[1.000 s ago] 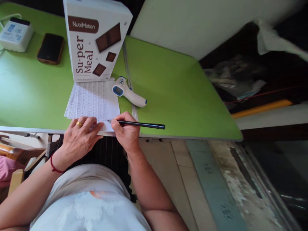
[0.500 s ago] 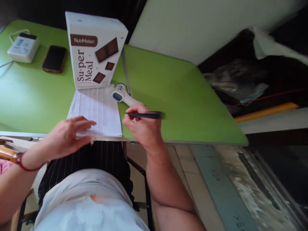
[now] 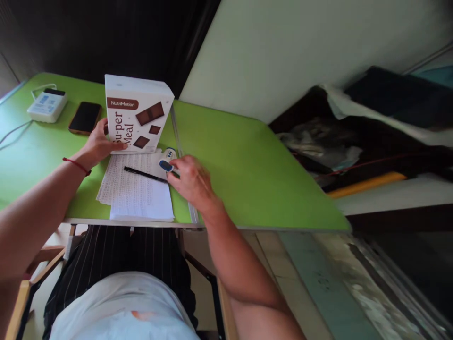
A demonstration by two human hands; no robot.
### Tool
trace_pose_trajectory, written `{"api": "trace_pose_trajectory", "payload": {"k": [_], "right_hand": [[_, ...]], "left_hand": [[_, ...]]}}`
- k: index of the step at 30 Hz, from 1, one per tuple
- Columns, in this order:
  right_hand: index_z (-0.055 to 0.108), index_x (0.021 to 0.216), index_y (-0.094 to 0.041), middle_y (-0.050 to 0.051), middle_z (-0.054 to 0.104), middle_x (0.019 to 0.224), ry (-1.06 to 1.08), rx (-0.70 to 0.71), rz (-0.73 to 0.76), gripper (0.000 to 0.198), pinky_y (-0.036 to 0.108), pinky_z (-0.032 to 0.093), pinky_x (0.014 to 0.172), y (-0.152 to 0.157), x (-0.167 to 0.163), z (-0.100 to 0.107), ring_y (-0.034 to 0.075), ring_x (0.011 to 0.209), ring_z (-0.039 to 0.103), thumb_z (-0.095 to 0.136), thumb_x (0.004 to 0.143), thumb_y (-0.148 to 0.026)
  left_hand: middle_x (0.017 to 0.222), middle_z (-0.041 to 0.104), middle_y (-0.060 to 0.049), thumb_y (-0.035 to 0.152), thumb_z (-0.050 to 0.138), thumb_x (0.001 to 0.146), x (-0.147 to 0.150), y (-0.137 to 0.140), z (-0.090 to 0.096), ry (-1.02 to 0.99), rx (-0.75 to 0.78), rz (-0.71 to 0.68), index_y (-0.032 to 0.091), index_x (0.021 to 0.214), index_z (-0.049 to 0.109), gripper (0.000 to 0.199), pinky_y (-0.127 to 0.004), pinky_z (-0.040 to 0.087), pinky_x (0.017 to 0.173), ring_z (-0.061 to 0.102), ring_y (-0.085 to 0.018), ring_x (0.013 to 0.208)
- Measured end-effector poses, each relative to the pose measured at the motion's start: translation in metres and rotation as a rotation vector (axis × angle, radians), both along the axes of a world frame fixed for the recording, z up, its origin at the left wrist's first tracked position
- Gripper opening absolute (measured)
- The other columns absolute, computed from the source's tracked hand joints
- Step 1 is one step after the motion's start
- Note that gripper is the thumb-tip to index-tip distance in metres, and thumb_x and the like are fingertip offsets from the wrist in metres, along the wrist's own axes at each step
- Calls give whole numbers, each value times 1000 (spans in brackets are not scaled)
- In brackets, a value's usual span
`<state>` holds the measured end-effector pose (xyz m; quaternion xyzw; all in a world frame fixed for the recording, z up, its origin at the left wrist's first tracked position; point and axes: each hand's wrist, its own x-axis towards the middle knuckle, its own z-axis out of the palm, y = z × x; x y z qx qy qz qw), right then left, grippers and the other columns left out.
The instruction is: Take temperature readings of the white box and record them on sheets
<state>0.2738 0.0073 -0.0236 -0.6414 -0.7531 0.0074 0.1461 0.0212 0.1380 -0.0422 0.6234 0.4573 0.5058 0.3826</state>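
Observation:
My left hand grips the lower left edge of a white NutriMotion box, thumb across its front and fingers round the side. The box stands upright on the green table, at the far edge of the written sheets. A black pen lies slantwise on the sheets, its right end by my right thumb. My right hand is closed around a white-and-blue infrared thermometer. The thermometer's small screen and buttons show past my fingertips; its handle is hidden under the hand.
A phone lies left of the box. Farther left is a white device with a cable. A seam divides the green table. Behind stand a pale wall and a dark panel; a cluttered shelf is at the right.
The pen has left my right hand and lies on the sheets; that hand has moved to the thermometer. My left hand has gone from above the sheets to the box. The sheets have fanned apart.

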Motion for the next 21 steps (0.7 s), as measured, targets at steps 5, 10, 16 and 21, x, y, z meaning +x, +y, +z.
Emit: {"api": "trace_pose_trajectory", "payload": {"k": [5,10,16,21], "right_hand": [[67,130,-13,21,69,119,33,-63,-145,48,46,54,88,21,30,-20,34,108,65,72,88,-35],[68,115,-17,14,72,108,458,26,-140,38,41,54,80,19,24,-24,28,98,67,70,85,-41],[59,85,-24,-2,58,67,1306,-37,28,46,31,48,56,-11,-27,-19,15,58,57,63,80,-69],[57,85,-25,-4,52,63,1438,-42,-76,43,28,44,51,-24,-56,-34,13,55,51,62,80,-67]], "left_hand": [[124,70,-12,24,95,54,-11,-6,2,174,-4,30,17,120,60,76,-53,51,110,64,-37,123],[118,74,-13,36,92,63,-2,-19,18,211,-48,52,15,115,65,62,-49,56,100,68,-36,114],[109,79,-14,51,85,71,15,-45,22,133,-118,-167,13,104,72,52,-46,59,92,73,-31,101],[104,80,-12,51,83,72,16,-50,21,175,-115,-207,15,103,72,49,-42,61,83,74,-30,94]]}}
